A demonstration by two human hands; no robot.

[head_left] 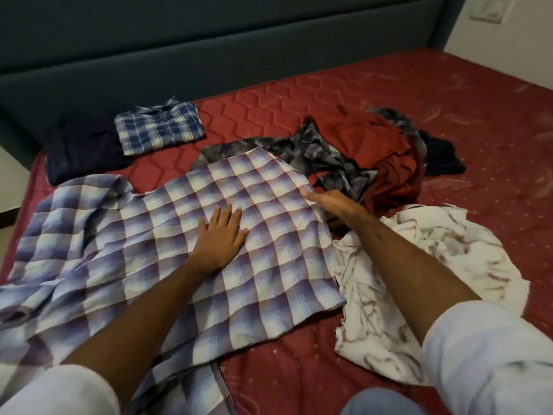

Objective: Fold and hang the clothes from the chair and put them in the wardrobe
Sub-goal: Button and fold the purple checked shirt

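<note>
1. Writing: no readable brand or label on any garment; the wall plate (490, 9) at upper right is too blurred to read.
2. Purple-and-white checked shirt (167, 241): thin woven cloth, softly creased, spread flat across the left and centre of the frame on the red quilted mattress (299, 94), which is stitched in a zigzag pattern.
3. Folded blue plaid shirt (160, 127), a neat rectangle, upper left; it touches a dark navy garment (80, 148) on its left side.
4. Centre right: crumpled grey mottled garment (317, 154), rust-red garment (386, 151), black garment (443, 154), all heaped together.
5. White printed cloth (419, 265) with reddish marks, rumpled, right of the checked shirt and touching its edge.
6. My left hand (220, 238): palm down, flat on the middle of the checked shirt, fingers straight and slightly apart.
7. My right hand (332, 202): at the shirt's right edge, fingers straight and together, edge-on; motion blur, so contact with the cloth is uncertain.
8. Both forearms bare, pale sleeves pushed up.
9. Dark teal padded headboard (209, 46) across the top.
</note>
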